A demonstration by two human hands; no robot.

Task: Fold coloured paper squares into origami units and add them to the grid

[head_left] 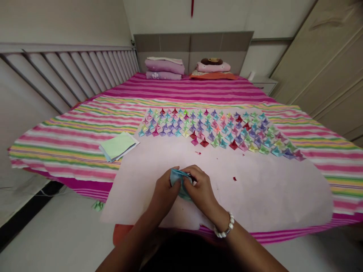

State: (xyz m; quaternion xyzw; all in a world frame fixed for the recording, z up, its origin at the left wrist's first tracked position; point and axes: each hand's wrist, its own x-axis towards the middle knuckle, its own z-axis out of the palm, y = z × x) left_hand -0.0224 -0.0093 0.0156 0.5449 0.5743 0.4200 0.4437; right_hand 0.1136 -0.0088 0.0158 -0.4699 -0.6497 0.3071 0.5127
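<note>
Both my hands meet over a pale pink sheet (255, 189) spread on the bed. My left hand (166, 189) and my right hand (200, 187) pinch a small piece of light blue paper (179, 180) between their closed fingers, partly folded. A white bead bracelet (225, 228) circles my right wrist. Beyond the hands, several small folded paper shapes (210, 130) in many colours lie in rows on the sheet.
A stack of pastel paper squares (118, 146) lies to the left on the striped bedspread (70, 136). Tiny red scraps (234, 178) dot the sheet. Pillows (164, 68) sit by the headboard; a railing (70, 71) runs along the left. A green folded piece (98, 205) lies on the floor.
</note>
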